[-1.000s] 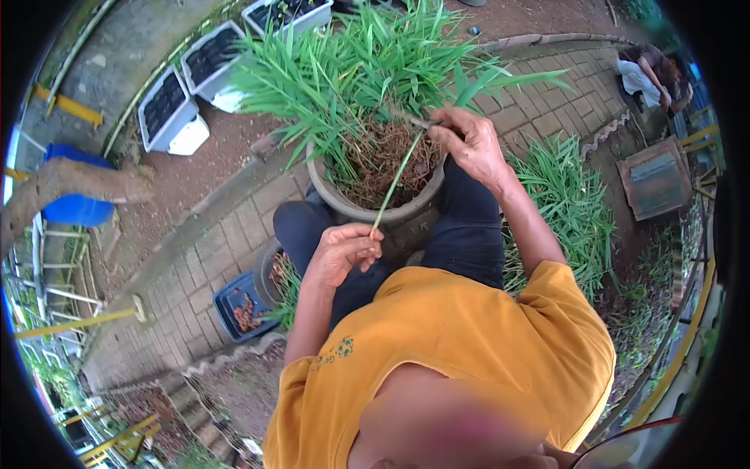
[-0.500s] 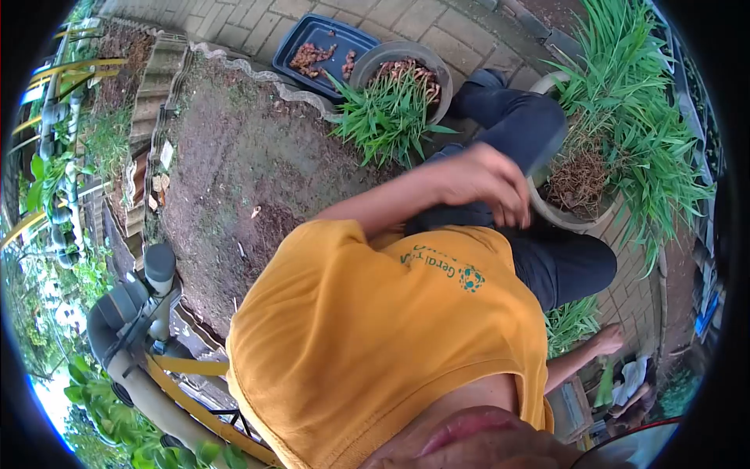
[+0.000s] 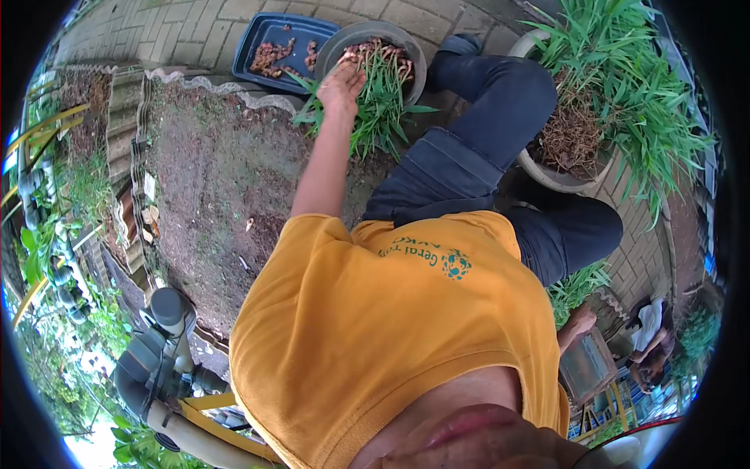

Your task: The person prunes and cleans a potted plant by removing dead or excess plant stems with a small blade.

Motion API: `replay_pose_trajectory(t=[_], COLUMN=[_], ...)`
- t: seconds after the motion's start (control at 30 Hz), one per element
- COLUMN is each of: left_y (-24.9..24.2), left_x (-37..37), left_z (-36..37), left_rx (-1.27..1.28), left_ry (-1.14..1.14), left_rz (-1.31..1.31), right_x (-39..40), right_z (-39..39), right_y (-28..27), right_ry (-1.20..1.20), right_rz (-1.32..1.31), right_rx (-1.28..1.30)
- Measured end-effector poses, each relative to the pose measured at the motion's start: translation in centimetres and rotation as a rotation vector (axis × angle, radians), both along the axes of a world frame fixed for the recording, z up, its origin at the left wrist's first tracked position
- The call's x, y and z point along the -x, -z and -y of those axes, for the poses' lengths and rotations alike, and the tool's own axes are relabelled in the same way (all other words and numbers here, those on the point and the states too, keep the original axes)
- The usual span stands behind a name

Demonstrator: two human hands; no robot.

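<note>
My left hand (image 3: 340, 86) is over the near left rim of a round grey basin (image 3: 420, 59), its fingers stretched out beside green leafy stems (image 3: 379, 102). Those stems hang over the basin's near side, with pinkish knobbly rhizomes (image 3: 402, 66), like ginger, at their far ends. Left of the basin, a dark blue tray (image 3: 248, 43) contains several reddish rhizome pieces (image 3: 269, 56). Low on the right, my right hand (image 3: 580, 320) is beside more green leaves (image 3: 576, 293); its fingers are too small and partly hidden to tell what they do.
A large round pot (image 3: 558, 181) with leafy plants (image 3: 633, 117) and a brown root mass (image 3: 569, 144) stands right of my bent legs (image 3: 508, 102). A soil bed (image 3: 226, 156) edged by wavy sheets lies left. A pipe frame (image 3: 176, 414) is behind me. Another person (image 3: 652, 344) is at far right.
My left hand has swung from in front of my torso forward and left to the basin. My right hand has drawn back closer to my shoulder. The whole view has shifted slightly.
</note>
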State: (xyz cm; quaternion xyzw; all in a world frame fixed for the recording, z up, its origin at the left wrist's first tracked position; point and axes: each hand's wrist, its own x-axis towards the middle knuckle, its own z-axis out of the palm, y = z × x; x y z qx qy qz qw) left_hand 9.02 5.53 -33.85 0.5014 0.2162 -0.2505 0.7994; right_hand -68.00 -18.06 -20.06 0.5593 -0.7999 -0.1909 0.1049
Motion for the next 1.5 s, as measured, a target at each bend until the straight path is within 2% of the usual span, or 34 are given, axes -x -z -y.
replay_pose_trajectory(t=[0.03,0.07,0.1,0.13,0.2,0.23,0.27,0.3,0.37,0.47,0.6,0.7,0.77,0.83,0.87,0.93,0.97,1.03,1.1,1.13,1.23,1.27,1.37,1.47,1.5], left_y=[0.5,1.1,1.5,1.9,1.9,1.9,1.6,1.4,2.7,6.1,5.0,3.0,1.5,0.1,-0.8,0.0,0.7,2.8,3.1,2.9,3.0,3.5,4.1,3.7,4.4], left_x=[0.6,1.5,2.4,3.1,3.4,3.0,2.1,1.2,-1.2,-4.1,-5.2,-5.4,-5.1,-4.8,-3.5,-1.3,-0.4,1.6,3.7,4.9,6.5,6.8,5.8,3.3,2.5], left_z=[1.3,2.1,2.8,3.8,3.0,2.7,2.5,1.8,0.0,-1.8,-1.9,-1.3,-1.2,-1.2,-0.9,0.4,1.4,3.5,4.9,5.2,6.3,6.2,5.2,3.3,2.7], left_rx=[0.001,0.013,0.023,-0.163,-0.709,-0.979,-1.212,-1.365,-1.491,-1.656,-1.839,-1.786,-1.784,-1.693,-1.582,-1.559,-1.543,-1.460,-1.481,-1.490,-1.558,-1.526,-1.679,-1.570,-1.600], left_ry=[-0.016,0.065,0.143,0.279,0.427,0.493,0.399,0.398,0.416,0.696,1.201,1.101,0.953,0.775,0.698,0.783,0.820,1.014,1.088,1.126,0.986,1.059,1.463,1.537,1.539], left_rz=[-0.005,0.002,0.006,-0.016,0.526,0.810,0.906,0.936,1.141,1.133,1.106,0.986,1.005,1.032,1.123,1.180,1.216,1.077,1.160,1.198,1.415,1.387,1.255,1.203,1.256], right_x=[-0.4,-0.9,-0.5,1.1,5.7,4.0,3.5,3.1,2.4,1.6,0.9,0.7,0.9,-0.1,-0.8,-0.9,-1.3,-1.4,-2.7,-5.4,-5.5,-5.4,-5.8,-5.0,-4.9], right_z=[0.2,0.5,0.3,-0.5,-1.6,-4.1,-5.5,-6.4,-8.1,-9.5,-10.4,-10.6,-10.5,-10.1,-9.2,-9.5,-9.1,-8.3,-6.1,-6.1,-6.9,-7.0,-6.2,-5.0,-5.1], right_y=[-0.3,-0.7,-0.7,-0.5,0.4,-0.9,-0.5,0.2,1.6,3.6,5.2,6.5,7.4,7.4,6.8,5.4,5.3,5.7,5.3,3.7,2.1,1.5,1.7,1.4,1.4], right_ry=[0.084,0.162,0.144,0.001,-0.516,-0.577,-0.512,-0.388,-0.171,0.176,0.584,0.779,0.861,0.863,0.815,0.254,0.268,0.298,0.536,0.672,0.557,0.561,0.662,0.645,0.634], right_rz=[0.049,0.099,0.110,0.076,-0.072,0.058,0.060,0.059,0.139,0.397,0.759,0.910,0.970,0.976,0.882,0.940,0.955,0.986,0.871,0.937,1.163,1.140,1.072,1.039,1.039], right_rx=[0.090,0.187,0.209,0.109,-0.260,-0.261,-0.293,-0.321,-0.309,-0.182,0.006,0.080,0.103,0.081,0.055,-0.071,-0.084,-0.109,-0.133,0.002,0.061,0.067,0.219,0.162,0.170])
